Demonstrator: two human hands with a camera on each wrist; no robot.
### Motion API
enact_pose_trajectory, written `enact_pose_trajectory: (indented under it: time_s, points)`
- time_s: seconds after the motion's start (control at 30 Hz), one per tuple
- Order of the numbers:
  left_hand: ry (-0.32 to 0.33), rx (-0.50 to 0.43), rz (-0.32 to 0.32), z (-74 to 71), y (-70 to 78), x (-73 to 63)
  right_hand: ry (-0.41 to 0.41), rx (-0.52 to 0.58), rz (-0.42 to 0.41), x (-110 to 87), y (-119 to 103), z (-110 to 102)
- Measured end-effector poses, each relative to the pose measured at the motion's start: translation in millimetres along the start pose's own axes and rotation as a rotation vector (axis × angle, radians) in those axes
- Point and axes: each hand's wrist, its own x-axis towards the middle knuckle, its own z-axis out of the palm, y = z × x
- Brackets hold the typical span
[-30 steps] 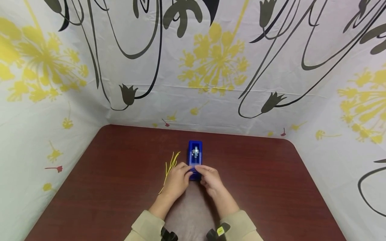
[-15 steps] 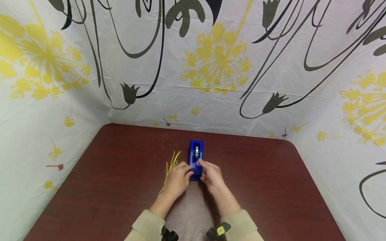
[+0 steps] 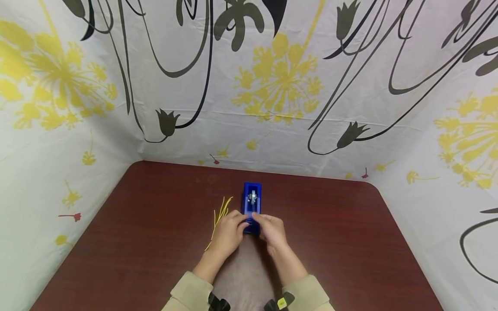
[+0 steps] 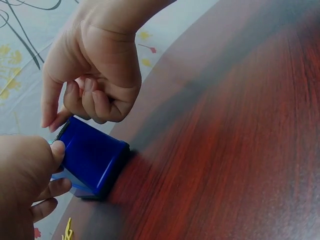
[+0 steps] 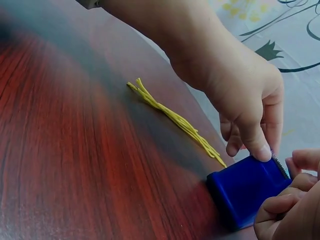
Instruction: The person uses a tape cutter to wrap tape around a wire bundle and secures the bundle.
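A blue tape dispenser (image 3: 251, 229) stands on the table, its silvery tape roll (image 3: 252, 197) at the far end and its serrated cutter (image 5: 281, 166) towards me. My left hand (image 3: 227, 233) grips the dispenser at the cutter end, thumb on the near blue face and fingers round the side. Just over the cutter, my right hand (image 3: 273, 233) has thumb and forefinger pinched together at the end of the clear tape, which hardly shows. In the left wrist view its other fingers are curled in.
A twisted bundle of thin yellow strands (image 5: 175, 117) lies left of the dispenser, partly behind my left hand in the head view. The dark red-brown table (image 3: 342, 242) has rounded far corners, and a patterned white cloth (image 3: 218, 95) hangs beyond it.
My right fingers shifted slightly forward towards the roll half a second ago, then came back to the cutter. The left hand and the dispenser stayed in place.
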Motion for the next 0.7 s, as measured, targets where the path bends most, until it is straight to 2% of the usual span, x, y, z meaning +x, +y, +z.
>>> enact_pose_trajectory:
  time_s: [0.7]
  points:
    - [-0.025, -0.013, -0.017, -4.0, 0.7, 2.0, 0.033, -0.099, -0.065, -5.4, 0.9, 0.4]
